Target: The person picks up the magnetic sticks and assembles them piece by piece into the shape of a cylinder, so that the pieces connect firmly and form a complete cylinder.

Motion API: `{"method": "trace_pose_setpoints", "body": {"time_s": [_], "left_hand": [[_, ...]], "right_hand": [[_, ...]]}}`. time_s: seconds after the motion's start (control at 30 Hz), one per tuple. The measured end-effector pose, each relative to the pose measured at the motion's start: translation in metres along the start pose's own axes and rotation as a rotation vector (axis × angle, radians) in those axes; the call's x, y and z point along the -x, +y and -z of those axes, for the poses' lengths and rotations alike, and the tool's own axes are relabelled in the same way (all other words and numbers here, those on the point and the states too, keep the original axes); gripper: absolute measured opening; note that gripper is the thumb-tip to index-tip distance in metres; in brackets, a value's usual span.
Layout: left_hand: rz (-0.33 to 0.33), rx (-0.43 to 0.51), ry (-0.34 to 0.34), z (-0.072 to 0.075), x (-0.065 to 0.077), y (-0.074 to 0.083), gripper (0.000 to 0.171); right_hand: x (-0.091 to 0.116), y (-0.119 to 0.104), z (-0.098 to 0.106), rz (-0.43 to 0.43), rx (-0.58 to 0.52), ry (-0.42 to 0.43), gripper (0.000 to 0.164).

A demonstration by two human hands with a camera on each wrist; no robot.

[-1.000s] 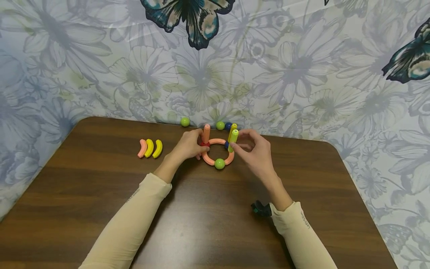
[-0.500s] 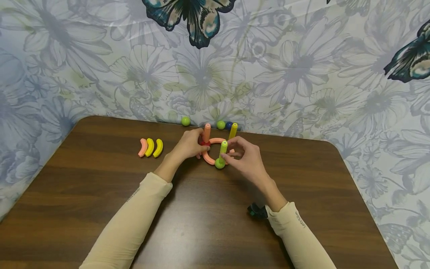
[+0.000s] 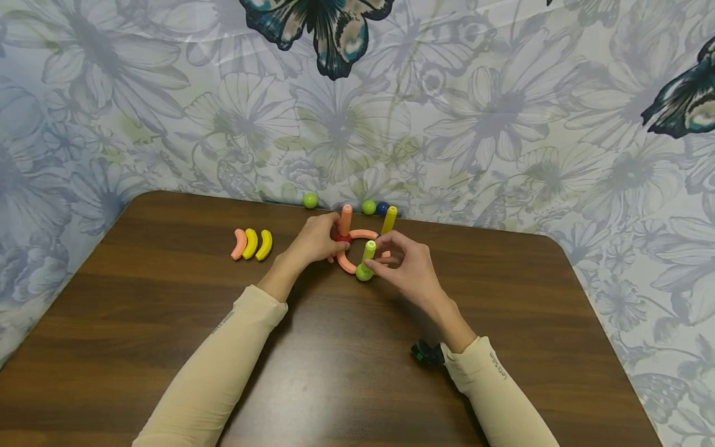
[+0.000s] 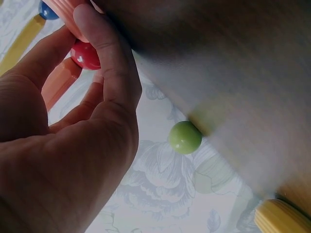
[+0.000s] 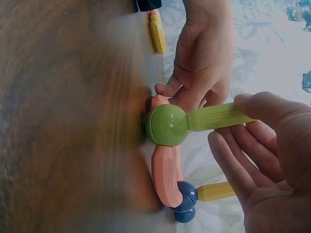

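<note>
A ring of curved pink pieces (image 3: 344, 263) joined by balls lies at the table's back middle. My left hand (image 3: 315, 241) grips the red ball (image 4: 86, 55) at its left side, where a pink rod (image 3: 346, 220) stands upright. My right hand (image 3: 410, 264) pinches a lime-green rod (image 5: 218, 116) between thumb and fingers. The rod's lower end meets the green ball (image 5: 167, 125) at the ring's front. On the ring's right, a yellow rod (image 3: 390, 218) rises from a blue ball (image 5: 187, 194), which my right hand hides in the head view.
To the left lie a curved pink piece (image 3: 239, 244) and two curved yellow pieces (image 3: 257, 244). Along the back edge sit two loose green balls (image 3: 310, 200) and a blue ball (image 3: 382, 208). A patterned wall hanging (image 3: 491, 124) stands directly behind the table (image 3: 335, 385).
My right hand has moved the lime-green rod left and toward me, from beside the yellow rod down onto the front green ball. The left hand keeps its grip on the red ball.
</note>
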State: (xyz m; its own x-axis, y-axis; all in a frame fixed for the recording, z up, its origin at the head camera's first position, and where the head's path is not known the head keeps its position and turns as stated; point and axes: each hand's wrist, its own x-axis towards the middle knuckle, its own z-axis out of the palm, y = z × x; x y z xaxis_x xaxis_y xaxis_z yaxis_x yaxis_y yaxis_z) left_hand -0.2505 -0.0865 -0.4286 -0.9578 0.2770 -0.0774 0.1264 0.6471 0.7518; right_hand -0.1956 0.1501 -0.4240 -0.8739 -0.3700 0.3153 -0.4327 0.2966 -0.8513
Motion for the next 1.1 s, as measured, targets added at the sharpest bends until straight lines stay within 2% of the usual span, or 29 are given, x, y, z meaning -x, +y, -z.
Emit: {"method": "trace_pose_setpoints", "body": {"time_s": [0.4,0.53,0.7,0.8,0.93,1.1], "left_hand": [[0.004,-0.019,-0.003,0.002,-0.001,-0.002,0.031],[0.001,-0.020,-0.019,0.002,-0.002,-0.003,0.032],[-0.029,-0.010,-0.015,0.004,-0.003,-0.001,0.029],[-0.032,-0.008,-0.029,0.005,-0.004,-0.001,0.027],[-0.019,-0.006,-0.055,0.007,-0.004,-0.003,0.031],[-0.003,-0.027,-0.070,0.009,-0.004,-0.006,0.040]], "right_hand": [[-0.001,-0.003,-0.002,-0.015,0.003,-0.033,0.025],[0.000,-0.008,0.005,0.036,0.015,-0.019,0.023],[-0.002,-0.013,0.017,0.155,0.033,0.112,0.011],[-0.003,-0.013,0.022,0.185,0.011,0.190,0.007],[-0.007,-0.007,0.028,0.177,-0.001,0.283,0.008],[-0.017,0.005,0.037,0.111,0.021,0.417,0.011]]}}
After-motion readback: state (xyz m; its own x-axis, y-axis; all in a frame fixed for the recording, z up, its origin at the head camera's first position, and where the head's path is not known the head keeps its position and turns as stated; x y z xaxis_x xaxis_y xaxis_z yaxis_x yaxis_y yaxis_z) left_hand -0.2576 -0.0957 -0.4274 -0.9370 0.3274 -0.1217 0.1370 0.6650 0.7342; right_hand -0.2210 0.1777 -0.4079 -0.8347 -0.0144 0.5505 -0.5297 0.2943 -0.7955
